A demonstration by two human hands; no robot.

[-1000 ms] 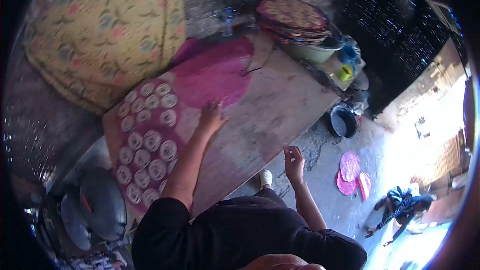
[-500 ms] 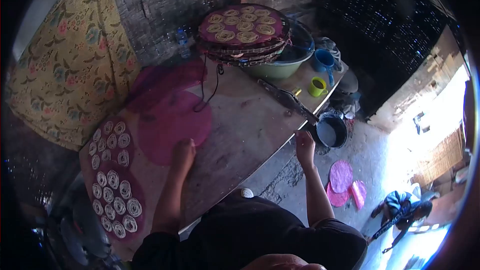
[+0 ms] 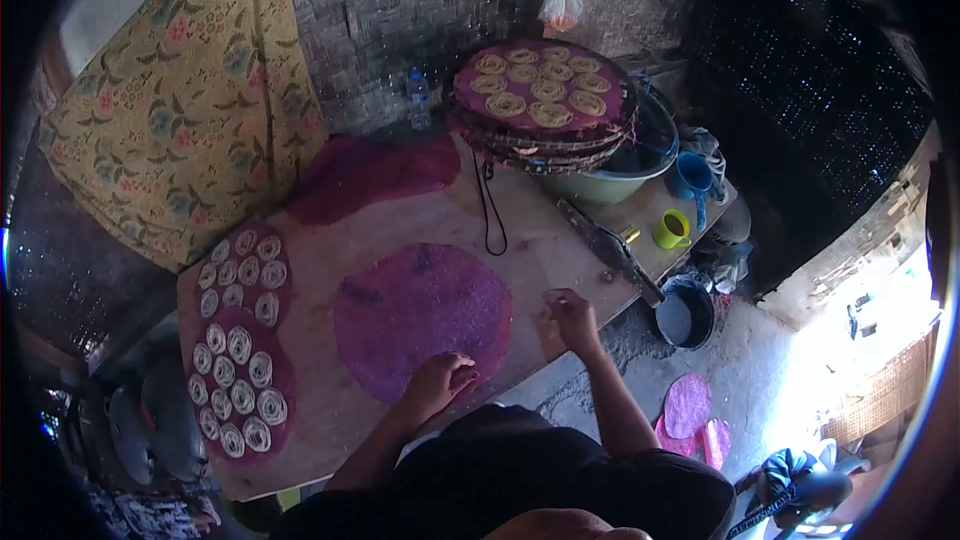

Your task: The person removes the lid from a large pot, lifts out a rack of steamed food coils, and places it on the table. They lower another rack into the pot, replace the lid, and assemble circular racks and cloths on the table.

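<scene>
A round purple sheet (image 3: pixel 425 315) lies flat on the table with darker patches on it. My left hand (image 3: pixel 436 387) is over its near edge, fingers loosely bent and apart, with nothing visible in them. My right hand (image 3: pixel 574 322) is by the table's front edge, right of the sheet; its bent fingers are apart and hold nothing visible. Behind the round sheet is a folded dark-pink sheet (image 3: pixel 375 175). At the left, pale coiled strands (image 3: pixel 240 343) sit in rings on purple sheets.
Stacked round trays (image 3: pixel 545 90) with coils lean over a green basin (image 3: pixel 610 188). Nearby are a blue dipper (image 3: pixel 691 175), a yellow-green mug (image 3: pixel 672 229) and a dark bar (image 3: pixel 610 248). A black bucket (image 3: pixel 685 312) and pink sheets (image 3: pixel 688 405) are on the floor; a person bends at lower right.
The round purple sheet has come away from the folded one and moved toward me. My left hand has moved nearer my body, its fingers loosened from a fist. The view has shifted.
</scene>
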